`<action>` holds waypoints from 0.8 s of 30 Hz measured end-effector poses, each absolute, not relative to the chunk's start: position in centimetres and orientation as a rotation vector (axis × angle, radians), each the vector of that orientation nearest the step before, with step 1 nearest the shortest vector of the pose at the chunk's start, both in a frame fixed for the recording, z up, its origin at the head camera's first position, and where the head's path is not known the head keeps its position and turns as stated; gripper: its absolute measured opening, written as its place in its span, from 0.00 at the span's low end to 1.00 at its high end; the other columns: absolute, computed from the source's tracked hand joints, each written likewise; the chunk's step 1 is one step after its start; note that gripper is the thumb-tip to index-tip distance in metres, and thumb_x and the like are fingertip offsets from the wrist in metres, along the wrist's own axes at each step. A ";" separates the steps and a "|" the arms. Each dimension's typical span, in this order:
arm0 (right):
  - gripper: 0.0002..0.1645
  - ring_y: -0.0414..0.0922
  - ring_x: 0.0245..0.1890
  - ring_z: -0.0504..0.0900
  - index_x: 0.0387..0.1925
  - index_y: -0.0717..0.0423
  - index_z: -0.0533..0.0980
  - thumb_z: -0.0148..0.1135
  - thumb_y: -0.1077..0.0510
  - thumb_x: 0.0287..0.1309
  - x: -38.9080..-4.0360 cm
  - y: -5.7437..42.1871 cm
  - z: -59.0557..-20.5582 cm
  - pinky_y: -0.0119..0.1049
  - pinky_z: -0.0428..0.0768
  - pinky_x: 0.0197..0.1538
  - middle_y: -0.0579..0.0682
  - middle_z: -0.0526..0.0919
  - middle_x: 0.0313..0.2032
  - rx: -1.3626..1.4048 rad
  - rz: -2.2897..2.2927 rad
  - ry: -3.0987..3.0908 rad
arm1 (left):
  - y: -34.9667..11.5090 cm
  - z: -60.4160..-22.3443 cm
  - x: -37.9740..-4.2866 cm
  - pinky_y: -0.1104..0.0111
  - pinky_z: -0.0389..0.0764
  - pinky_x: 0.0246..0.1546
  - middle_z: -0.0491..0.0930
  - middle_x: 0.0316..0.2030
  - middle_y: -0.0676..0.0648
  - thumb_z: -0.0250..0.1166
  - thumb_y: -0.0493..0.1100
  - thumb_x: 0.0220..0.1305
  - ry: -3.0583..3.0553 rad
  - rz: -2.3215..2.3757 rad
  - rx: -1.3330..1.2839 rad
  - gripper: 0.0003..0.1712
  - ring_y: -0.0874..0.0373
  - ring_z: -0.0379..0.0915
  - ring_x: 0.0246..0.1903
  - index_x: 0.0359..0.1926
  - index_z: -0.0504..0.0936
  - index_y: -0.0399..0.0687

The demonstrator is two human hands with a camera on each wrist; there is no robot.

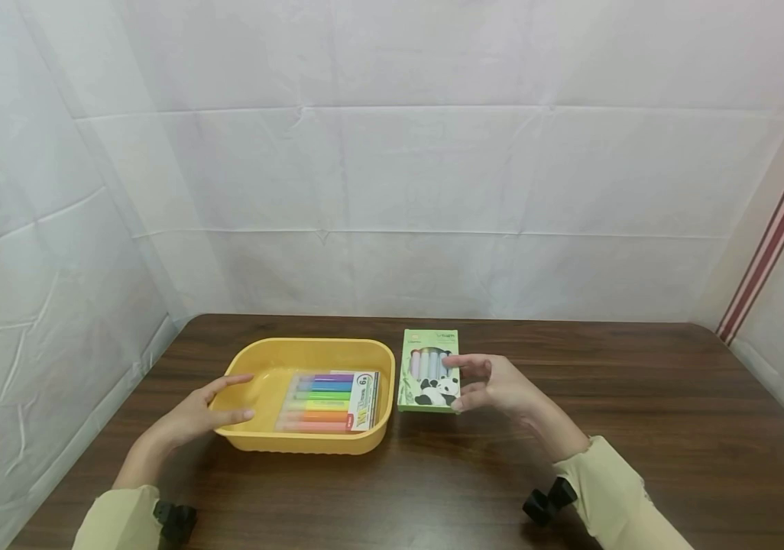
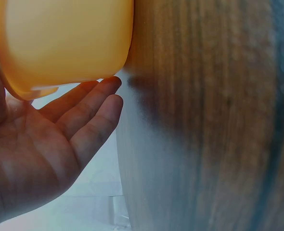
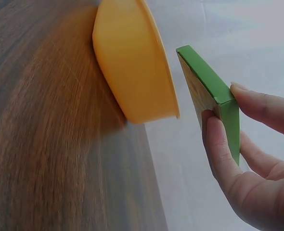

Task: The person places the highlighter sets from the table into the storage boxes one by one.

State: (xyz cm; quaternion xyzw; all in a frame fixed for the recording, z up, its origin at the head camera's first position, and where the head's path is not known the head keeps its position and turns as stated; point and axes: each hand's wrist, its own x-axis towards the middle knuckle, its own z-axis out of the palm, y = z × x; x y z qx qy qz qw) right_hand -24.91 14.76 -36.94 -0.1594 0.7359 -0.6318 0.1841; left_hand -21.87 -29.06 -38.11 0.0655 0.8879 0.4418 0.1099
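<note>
A yellow plastic basket stands on the table, with a clear pack of rainbow-coloured markers lying inside it. My left hand holds the basket's left side, thumb and index finger over the rim. In the left wrist view, other fingers lie along its outer wall. Just right of the basket, my right hand grips a green marker box by its right edge. A panda and a window showing pastel markers are on its front. The right wrist view shows the green box raised off the table, tilted.
The dark wood-grain table stretches out to the right of the hands. White cloth hangs behind it and on both sides, with a red stripe at the right. Black wrist straps sit by the cream sleeves.
</note>
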 end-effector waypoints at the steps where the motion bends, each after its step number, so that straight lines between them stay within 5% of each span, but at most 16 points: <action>1: 0.41 0.48 0.38 0.81 0.59 0.67 0.66 0.69 0.71 0.37 -24.9 14.7 -36.9 0.37 0.78 0.41 0.63 0.70 0.55 -0.451 -1.781 2.074 | -29.1 -38.1 -21.9 0.45 0.62 0.53 0.49 0.64 0.25 0.65 0.49 0.55 2.611 1.297 0.193 0.41 0.35 0.51 0.60 0.66 0.58 0.40; 24: 0.41 0.49 0.39 0.81 0.58 0.68 0.66 0.68 0.72 0.36 -24.7 12.8 -36.2 0.36 0.78 0.41 0.64 0.73 0.51 -0.493 -1.792 2.030 | -29.0 -38.0 -21.8 0.44 0.61 0.54 0.49 0.64 0.25 0.65 0.49 0.55 2.608 1.301 0.195 0.41 0.34 0.49 0.60 0.65 0.59 0.39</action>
